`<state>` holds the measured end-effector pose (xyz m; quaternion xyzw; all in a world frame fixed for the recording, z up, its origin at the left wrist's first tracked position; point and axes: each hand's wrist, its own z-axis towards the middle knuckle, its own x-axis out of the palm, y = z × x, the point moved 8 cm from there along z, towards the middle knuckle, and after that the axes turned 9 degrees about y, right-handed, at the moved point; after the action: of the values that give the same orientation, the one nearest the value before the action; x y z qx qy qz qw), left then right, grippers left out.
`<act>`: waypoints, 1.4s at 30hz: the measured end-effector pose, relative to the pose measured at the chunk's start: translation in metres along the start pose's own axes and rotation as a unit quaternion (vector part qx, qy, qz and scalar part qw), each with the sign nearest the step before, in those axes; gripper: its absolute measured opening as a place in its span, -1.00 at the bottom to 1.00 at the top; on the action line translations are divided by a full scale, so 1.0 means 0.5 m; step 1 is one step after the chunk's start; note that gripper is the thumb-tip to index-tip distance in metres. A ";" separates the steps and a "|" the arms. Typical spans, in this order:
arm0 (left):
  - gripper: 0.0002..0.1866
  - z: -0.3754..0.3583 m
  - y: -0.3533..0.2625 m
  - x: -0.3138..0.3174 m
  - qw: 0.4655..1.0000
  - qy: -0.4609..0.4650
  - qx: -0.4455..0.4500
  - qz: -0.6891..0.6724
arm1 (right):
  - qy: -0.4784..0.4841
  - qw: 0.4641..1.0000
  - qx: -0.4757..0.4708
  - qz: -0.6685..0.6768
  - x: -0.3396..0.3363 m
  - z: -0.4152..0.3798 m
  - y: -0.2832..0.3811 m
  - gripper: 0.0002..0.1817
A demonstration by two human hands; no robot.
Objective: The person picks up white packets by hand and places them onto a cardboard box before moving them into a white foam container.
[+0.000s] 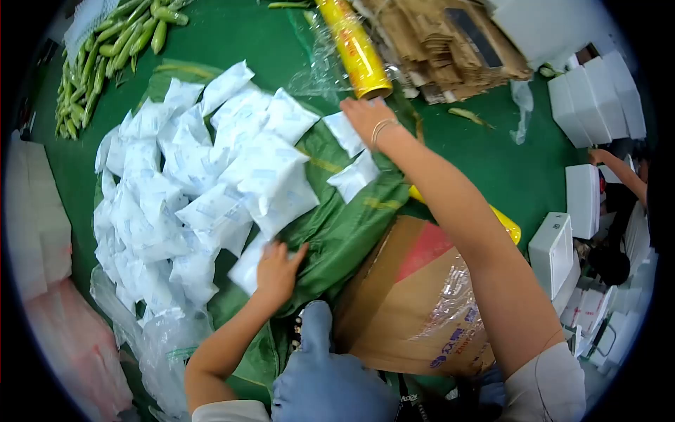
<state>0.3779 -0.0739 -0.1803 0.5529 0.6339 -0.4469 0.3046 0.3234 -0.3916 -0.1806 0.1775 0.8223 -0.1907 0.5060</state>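
Note:
Many puffy white packets with pale blue print, which look like ice packs, lie heaped on a green woven sack. My left hand is at the heap's near edge, thumb spread from the fingers, touching the side of a single white pack. Farther forward, my right hand has its fingers bent over the top end of another pack; its thumb is hidden. One more small pack rests on the sack just below that hand.
A yellow film roll and flattened brown cardboard lie ahead. Long green vegetables are piled far left. A cardboard box stands by my right knee. White foam boxes and another person's arm are at the right.

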 end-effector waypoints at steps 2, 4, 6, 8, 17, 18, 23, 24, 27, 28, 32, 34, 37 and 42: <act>-0.53 -0.033 0.021 -0.034 0.999 -0.031 -0.035 -0.002 | -0.030 0.998 -0.004 -0.046 0.044 0.036 -0.007 -0.21; -0.58 -0.001 -0.018 -0.130 0.981 -0.098 0.018 -0.168 | 0.065 0.996 -0.019 -0.054 0.063 0.057 0.002 -0.06; -0.57 0.088 -0.054 -0.185 0.963 -0.138 0.018 -0.231 | 0.073 0.997 -0.032 -0.025 0.008 0.025 0.003 0.02; -0.48 0.207 -0.070 -0.195 0.978 -0.164 0.018 -0.130 | -0.027 0.998 -0.027 0.045 -0.041 -0.025 -0.020 0.14; -0.17 0.399 -0.162 -0.102 0.928 -0.003 0.261 0.267 | -0.118 0.786 0.118 0.595 -0.238 -0.611 -0.114 -0.10; -0.08 0.408 -0.168 -0.083 0.914 -0.042 0.278 0.291 | -0.103 0.766 0.139 0.619 -0.227 -0.685 -0.092 -0.09; -0.24 0.216 -0.069 -0.086 0.992 -0.050 0.076 0.089 | -0.010 0.897 0.232 0.377 -0.113 -0.992 0.058 0.12; -0.21 0.135 -0.073 -0.112 0.991 -0.064 0.058 0.101 | -0.014 0.906 0.229 0.355 -0.060 -1.041 0.100 0.16; -0.09 -0.059 -0.012 -0.103 0.989 -0.101 -0.072 0.079 | 0.048 0.930 0.202 0.303 0.062 -1.106 0.236 0.24; -0.10 -0.117 0.017 -0.084 0.979 -0.122 -0.115 0.115 | 0.035 0.928 0.210 0.306 0.079 -1.112 0.265 0.24; -0.22 -0.198 0.094 -0.193 0.970 -0.098 -0.222 -0.018 | 0.018 0.957 0.205 0.204 0.075 -1.154 0.326 0.29; -0.54 -0.206 -0.037 -0.360 0.983 -0.164 -0.050 -0.060 | 0.075 0.961 0.186 0.188 0.103 -1.183 0.315 0.30; -0.63 -0.230 -0.283 -0.518 0.977 -0.154 0.104 -0.105 | 0.026 0.958 0.183 0.219 0.125 -1.205 0.295 0.18; -0.68 -0.271 -0.178 -0.447 0.963 -0.026 -0.043 -0.263 | 0.011 0.933 0.222 0.284 0.116 -1.248 0.248 0.07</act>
<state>0.3512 -0.0465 0.0930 0.3409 0.7678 -0.4976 0.2160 -0.1180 0.0290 0.0099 0.5132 0.6801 -0.2144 0.4775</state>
